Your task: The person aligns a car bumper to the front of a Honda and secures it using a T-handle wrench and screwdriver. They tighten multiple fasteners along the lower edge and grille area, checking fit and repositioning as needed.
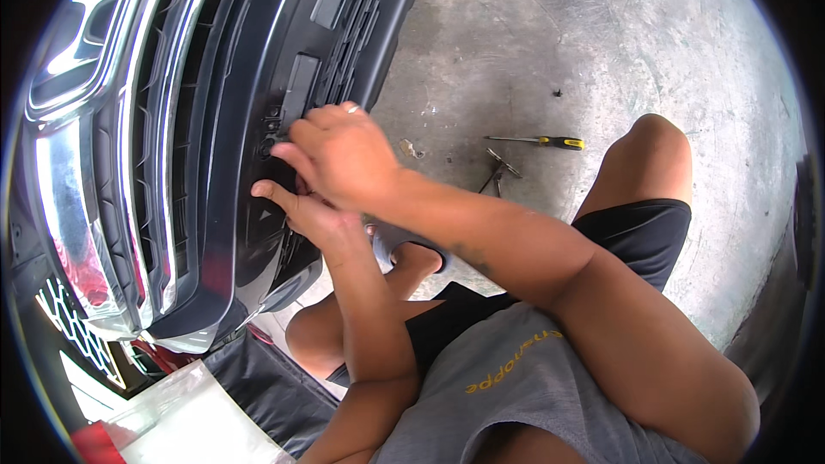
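Observation:
A dark car front bumper (258, 60) stands close on my left, with chrome-edged grille bars (155, 120) beside it. My right hand (348, 155) reaches across to its lower part, thumb out and fingers curled at a row of small fittings; whatever they hold is hidden. Just below it, overlapped by it, is my left hand (318, 216). The left thumb stretches along the bumper's surface, while the other fingers are out of sight. Nearest the hands are a flat rectangular recess (301, 82) and a small black bracket (272, 120).
A yellow-and-black screwdriver (560, 143) lies on the concrete floor (516, 34), near a dark metal hand tool (497, 174). Farther off is a small black clip-like piece (558, 93). My bent knees flank the work; a clear plastic sheet (193, 421) lies at lower left.

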